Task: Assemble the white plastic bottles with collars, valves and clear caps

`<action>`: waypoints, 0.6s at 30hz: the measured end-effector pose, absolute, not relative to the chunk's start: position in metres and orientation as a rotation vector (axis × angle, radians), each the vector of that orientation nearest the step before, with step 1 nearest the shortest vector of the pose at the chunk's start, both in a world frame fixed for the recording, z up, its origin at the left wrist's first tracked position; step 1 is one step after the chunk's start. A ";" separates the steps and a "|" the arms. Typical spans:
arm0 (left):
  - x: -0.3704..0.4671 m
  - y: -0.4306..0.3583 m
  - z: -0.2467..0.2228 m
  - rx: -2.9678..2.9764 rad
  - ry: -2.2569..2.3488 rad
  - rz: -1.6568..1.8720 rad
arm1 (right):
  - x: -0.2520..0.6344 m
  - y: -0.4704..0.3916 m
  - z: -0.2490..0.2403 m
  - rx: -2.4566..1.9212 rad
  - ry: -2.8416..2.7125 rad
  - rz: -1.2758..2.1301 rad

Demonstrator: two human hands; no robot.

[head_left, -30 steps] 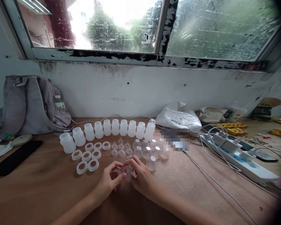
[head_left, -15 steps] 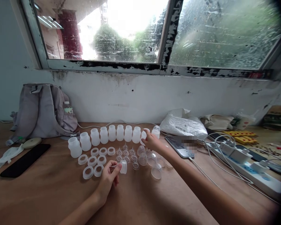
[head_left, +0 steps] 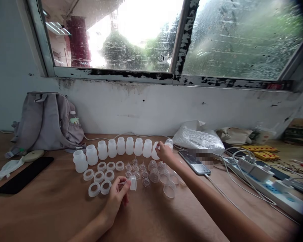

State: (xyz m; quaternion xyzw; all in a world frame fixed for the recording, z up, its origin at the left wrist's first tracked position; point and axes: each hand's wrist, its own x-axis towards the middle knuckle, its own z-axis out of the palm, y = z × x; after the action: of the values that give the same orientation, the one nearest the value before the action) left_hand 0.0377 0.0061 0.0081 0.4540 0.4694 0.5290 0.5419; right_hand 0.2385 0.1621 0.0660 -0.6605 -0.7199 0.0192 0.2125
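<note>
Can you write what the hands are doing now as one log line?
left hand: holding translucent white ribbed plastic ring | right hand: at neck of frosted white plastic bottle | nearby: clear plastic domes

On the table (head_left: 53, 208), bottles (head_left: 129, 147) stand behind rings (head_left: 94, 195) and caps (head_left: 154, 176) — a backpack (head_left: 47, 122) to their left, a phone (head_left: 194, 162) to their right.

Left hand (head_left: 117, 195) with a translucent ring (head_left: 133, 183), right hand (head_left: 165, 153) at a frosted bottle (head_left: 154, 153)
</note>
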 end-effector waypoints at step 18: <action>0.032 0.009 0.007 0.948 1.066 1.348 | 0.223 0.024 0.078 -1.035 -2.321 0.260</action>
State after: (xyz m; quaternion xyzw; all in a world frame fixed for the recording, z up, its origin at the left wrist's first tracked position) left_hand 0.0318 0.0089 0.0069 0.4015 0.4515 0.5709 0.5560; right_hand 0.2233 0.0235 0.0775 -0.3879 -0.8697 0.0976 0.2893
